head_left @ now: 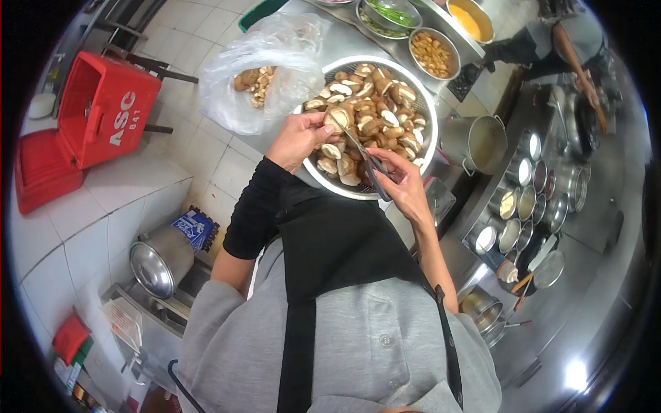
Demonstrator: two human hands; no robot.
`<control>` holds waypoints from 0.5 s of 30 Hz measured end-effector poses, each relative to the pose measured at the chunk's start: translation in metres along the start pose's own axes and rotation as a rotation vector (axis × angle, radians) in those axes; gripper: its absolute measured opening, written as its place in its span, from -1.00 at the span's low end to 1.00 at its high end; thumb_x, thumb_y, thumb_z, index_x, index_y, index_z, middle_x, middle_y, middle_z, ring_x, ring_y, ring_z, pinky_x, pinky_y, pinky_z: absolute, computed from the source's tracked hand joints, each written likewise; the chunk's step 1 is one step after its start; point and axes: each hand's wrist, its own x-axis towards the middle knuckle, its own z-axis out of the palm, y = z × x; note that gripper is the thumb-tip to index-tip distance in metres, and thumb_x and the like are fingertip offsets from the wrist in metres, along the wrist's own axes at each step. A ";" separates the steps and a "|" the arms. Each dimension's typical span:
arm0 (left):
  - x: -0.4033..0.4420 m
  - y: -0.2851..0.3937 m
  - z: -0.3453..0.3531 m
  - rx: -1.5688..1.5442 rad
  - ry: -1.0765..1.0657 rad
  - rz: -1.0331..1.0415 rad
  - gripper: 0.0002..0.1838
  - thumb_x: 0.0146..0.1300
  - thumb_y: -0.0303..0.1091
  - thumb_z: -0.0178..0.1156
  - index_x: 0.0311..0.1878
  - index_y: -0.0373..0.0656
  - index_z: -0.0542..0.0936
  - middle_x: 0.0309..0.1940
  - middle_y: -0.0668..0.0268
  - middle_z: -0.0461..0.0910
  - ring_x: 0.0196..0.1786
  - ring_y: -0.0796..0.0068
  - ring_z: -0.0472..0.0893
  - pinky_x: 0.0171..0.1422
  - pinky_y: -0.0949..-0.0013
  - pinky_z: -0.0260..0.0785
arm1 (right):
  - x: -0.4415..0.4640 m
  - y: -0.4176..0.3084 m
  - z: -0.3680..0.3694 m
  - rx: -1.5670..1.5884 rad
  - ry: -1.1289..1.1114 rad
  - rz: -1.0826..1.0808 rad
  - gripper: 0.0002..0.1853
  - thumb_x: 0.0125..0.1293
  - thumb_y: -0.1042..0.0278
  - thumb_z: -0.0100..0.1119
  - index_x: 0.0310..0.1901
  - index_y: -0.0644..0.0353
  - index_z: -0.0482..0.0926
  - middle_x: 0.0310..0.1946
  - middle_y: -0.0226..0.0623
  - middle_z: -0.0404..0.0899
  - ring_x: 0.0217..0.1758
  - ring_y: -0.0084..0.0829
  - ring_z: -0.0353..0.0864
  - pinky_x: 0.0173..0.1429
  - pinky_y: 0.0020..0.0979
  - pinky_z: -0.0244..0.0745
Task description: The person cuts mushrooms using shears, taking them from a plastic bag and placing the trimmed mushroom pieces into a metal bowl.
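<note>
Between the thumb and fingers of my left hand (298, 140) is a brown mushroom (337, 118), held above the left side of a large white-rimmed colander (435, 131). My right hand (401, 177) is closed round the dark handles of a pair of scissors (374, 167). Their blades point up and left and meet the mushroom; whether they cut into it I cannot tell. Beneath both hands, the colander holds a heap of cut mushrooms (385, 113), some with pale sides up. A clear plastic bag (227, 96) with mushroom pieces (256, 84) inside lies left of the colander.
Bowls of green vegetables (391, 12) and brown chunks (434, 54) stand behind the colander. To the right are a tall pot (482, 143) and a counter with several small containers (526, 203). A red box (103, 110) sits at left. Another person (575, 41) stands at far right.
</note>
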 end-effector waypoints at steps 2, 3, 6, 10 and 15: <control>0.005 -0.004 0.006 0.019 0.022 -0.051 -0.68 0.55 -0.49 0.10 0.24 -0.47 0.61 0.07 0.23 0.71 0.04 0.52 0.69 0.22 0.43 0.56 | -0.008 0.016 -0.003 0.055 0.051 0.003 -0.60 0.44 0.53 0.29 0.29 0.22 0.65 -0.42 -0.65 0.56 -0.36 -0.79 0.36 -0.25 -0.60 0.27; 0.007 -0.004 0.010 0.030 0.035 -0.075 -0.69 0.55 -0.50 0.07 0.21 -0.46 0.63 0.03 0.26 0.73 0.01 0.53 0.70 0.18 0.44 0.57 | -0.011 0.015 -0.006 0.039 0.056 0.045 -0.60 0.44 0.53 0.29 0.29 0.22 0.66 -0.43 -0.65 0.56 -0.36 -0.79 0.36 -0.26 -0.61 0.27; 0.013 -0.009 0.013 0.345 0.045 -0.043 -0.60 0.49 -0.46 0.13 0.33 -0.39 0.57 0.07 0.19 0.71 0.02 0.46 0.72 0.19 0.40 0.55 | -0.020 0.014 -0.010 0.005 0.106 0.120 -0.62 0.44 0.57 0.27 0.26 0.21 0.69 -0.44 -0.66 0.57 -0.42 -0.81 0.33 -0.33 -0.63 0.22; 0.009 -0.015 0.034 0.981 0.310 0.354 -0.48 0.29 -0.54 0.22 0.35 -0.23 0.58 -0.10 0.14 0.61 -0.05 0.22 0.64 0.14 0.23 0.51 | -0.030 0.010 -0.018 0.013 0.144 0.099 -0.62 0.44 0.58 0.25 0.26 0.24 0.68 -0.48 -0.70 0.48 -0.45 -0.82 0.27 -0.37 -0.62 0.14; 0.029 -0.014 0.045 1.123 0.328 0.799 -0.44 0.20 -0.47 0.26 0.33 -0.22 0.56 0.16 0.03 0.51 0.31 -0.12 0.41 0.45 -0.08 0.25 | -0.045 0.002 -0.042 0.122 0.266 -0.034 -0.61 0.43 0.58 0.26 0.27 0.29 0.67 -0.49 -0.71 0.43 -0.47 -0.82 0.25 -0.39 -0.63 0.05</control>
